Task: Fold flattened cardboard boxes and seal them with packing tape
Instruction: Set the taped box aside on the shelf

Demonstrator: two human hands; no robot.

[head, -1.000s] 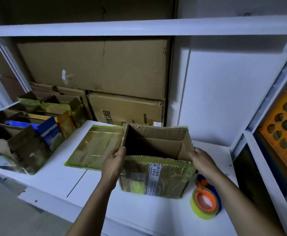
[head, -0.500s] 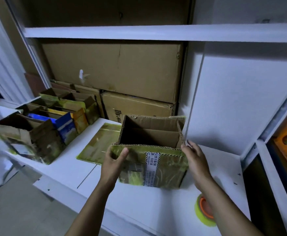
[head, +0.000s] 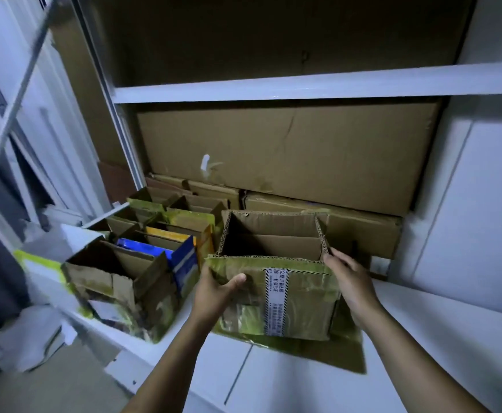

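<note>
An opened-up cardboard box (head: 300, 302) with yellowish tape and a white printed label is held above the white shelf, its top open toward me. My left hand (head: 214, 293) grips its left front corner, thumb across the front flap. My right hand (head: 352, 289) presses flat against its right side with straight fingers. Under the box lies a flattened cardboard box (head: 327, 351) covered in yellow tape. The packing tape roll is out of view.
A row of several erected open boxes (head: 142, 263) stands on the white shelf (head: 440, 347) at the left, right beside the held box. Large brown cartons (head: 288, 156) are stacked against the back wall. A white shelf board (head: 318, 84) runs overhead.
Both hands have carried the open box leftward, over the flattened cardboard and up against the row of erected boxes. The tape roll has dropped out of view as my head turned left.
</note>
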